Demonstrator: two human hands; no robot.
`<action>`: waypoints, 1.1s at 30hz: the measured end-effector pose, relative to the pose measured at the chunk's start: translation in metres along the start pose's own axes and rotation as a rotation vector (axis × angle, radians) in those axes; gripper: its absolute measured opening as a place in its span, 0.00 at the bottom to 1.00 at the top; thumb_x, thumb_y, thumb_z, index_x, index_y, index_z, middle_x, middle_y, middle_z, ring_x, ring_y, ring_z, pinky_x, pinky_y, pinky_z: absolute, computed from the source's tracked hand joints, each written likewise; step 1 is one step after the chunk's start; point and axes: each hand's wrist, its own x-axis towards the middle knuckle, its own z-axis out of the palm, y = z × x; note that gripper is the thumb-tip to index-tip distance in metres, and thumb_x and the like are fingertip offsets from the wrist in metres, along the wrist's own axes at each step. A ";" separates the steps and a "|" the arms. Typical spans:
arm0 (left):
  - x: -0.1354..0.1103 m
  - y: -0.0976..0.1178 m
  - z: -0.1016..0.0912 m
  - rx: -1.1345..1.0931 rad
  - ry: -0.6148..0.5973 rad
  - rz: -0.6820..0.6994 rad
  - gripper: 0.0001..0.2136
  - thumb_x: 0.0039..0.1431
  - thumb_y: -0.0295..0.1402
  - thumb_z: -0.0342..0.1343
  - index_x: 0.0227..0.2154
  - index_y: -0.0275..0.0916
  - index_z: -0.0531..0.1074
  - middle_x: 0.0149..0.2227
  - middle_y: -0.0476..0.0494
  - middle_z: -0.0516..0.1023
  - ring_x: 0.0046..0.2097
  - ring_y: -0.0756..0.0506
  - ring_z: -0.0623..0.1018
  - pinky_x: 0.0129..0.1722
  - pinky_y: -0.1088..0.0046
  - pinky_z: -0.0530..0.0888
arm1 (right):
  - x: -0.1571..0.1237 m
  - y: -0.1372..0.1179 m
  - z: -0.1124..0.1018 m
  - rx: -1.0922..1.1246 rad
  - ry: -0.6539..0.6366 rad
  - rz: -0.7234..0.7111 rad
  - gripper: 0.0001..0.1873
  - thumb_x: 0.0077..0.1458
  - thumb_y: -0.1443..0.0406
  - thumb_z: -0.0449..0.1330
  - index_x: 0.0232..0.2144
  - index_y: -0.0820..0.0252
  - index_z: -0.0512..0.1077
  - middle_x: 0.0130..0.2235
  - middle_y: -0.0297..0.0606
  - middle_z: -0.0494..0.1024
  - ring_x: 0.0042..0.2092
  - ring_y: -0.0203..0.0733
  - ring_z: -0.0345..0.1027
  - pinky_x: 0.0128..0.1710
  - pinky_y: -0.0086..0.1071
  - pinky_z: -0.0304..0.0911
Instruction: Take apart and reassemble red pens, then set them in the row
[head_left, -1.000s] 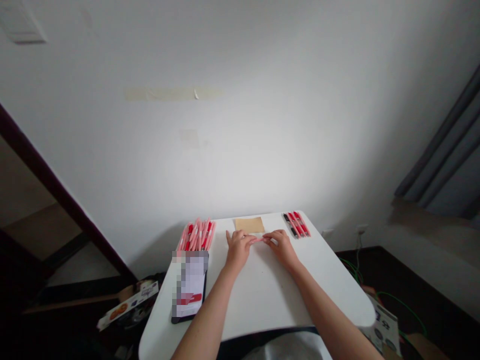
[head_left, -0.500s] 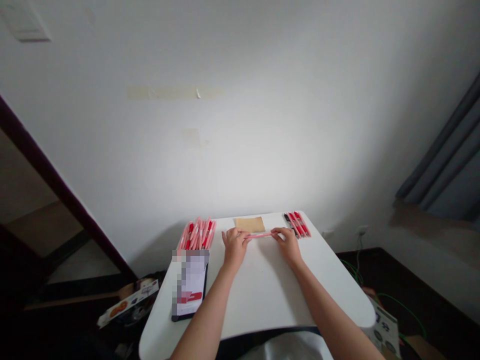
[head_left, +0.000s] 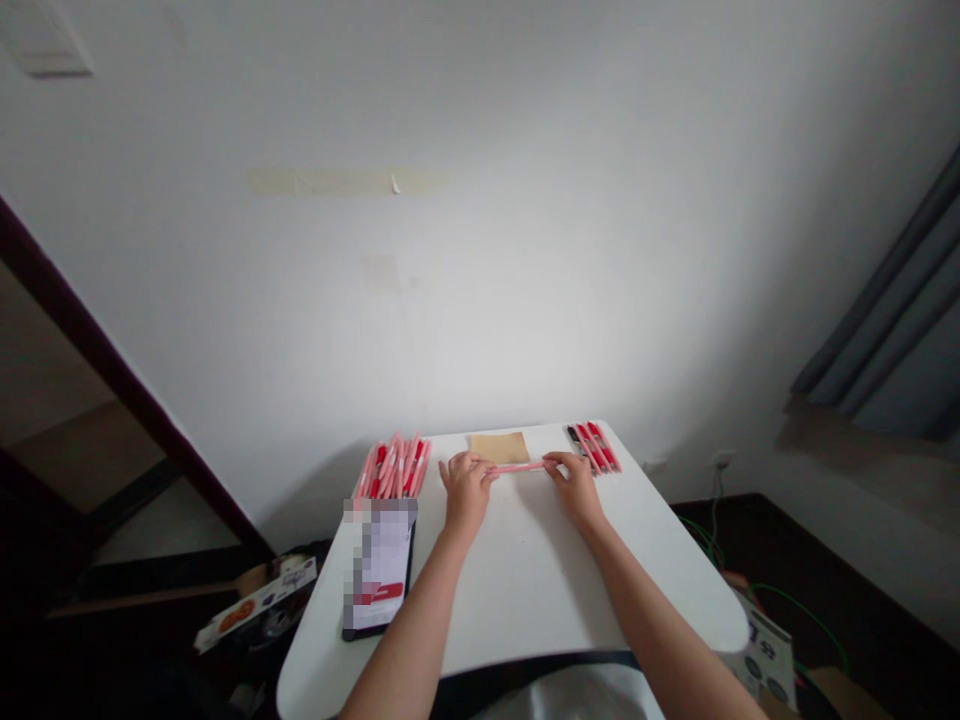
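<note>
A slim pink pen point(head_left: 520, 467) lies crosswise between my hands, low over the white table point(head_left: 536, 560). Its left end is pinched in the fingers of my left hand point(head_left: 466, 485). At the other end, the fingertips of my right hand point(head_left: 574, 482) close on it. Just beyond the pen is a flat tan piece of paper or card point(head_left: 499, 447). A heap of pink and red pens point(head_left: 394, 468) lies to the left of my left hand. Several pink, red and black pens point(head_left: 595, 448) lie in a row right of my right hand.
A tablet or large phone point(head_left: 381, 570), partly blurred out, lies at the table's left side near my left forearm. The white wall point(head_left: 480, 300) rises behind the table. Boxes and green cable point(head_left: 802, 620) are on the floor at right, with clutter at left.
Both hands keep their hold on the pen with barely any movement. The whole view has shifted very slightly.
</note>
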 end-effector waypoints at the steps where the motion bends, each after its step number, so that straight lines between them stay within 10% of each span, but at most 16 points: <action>1: 0.000 -0.001 0.000 -0.005 0.011 0.002 0.06 0.55 0.35 0.57 0.35 0.46 0.76 0.44 0.46 0.74 0.52 0.44 0.67 0.61 0.50 0.52 | -0.001 -0.001 0.000 -0.027 -0.017 -0.020 0.16 0.57 0.56 0.53 0.40 0.57 0.76 0.37 0.42 0.77 0.44 0.49 0.63 0.48 0.42 0.57; 33: 0.000 -0.002 0.001 0.134 -0.018 0.013 0.09 0.60 0.35 0.50 0.32 0.48 0.77 0.45 0.48 0.75 0.54 0.39 0.63 0.58 0.44 0.51 | -0.003 -0.001 0.001 -0.167 -0.015 -0.155 0.11 0.58 0.59 0.57 0.34 0.51 0.80 0.30 0.39 0.77 0.43 0.48 0.59 0.44 0.40 0.55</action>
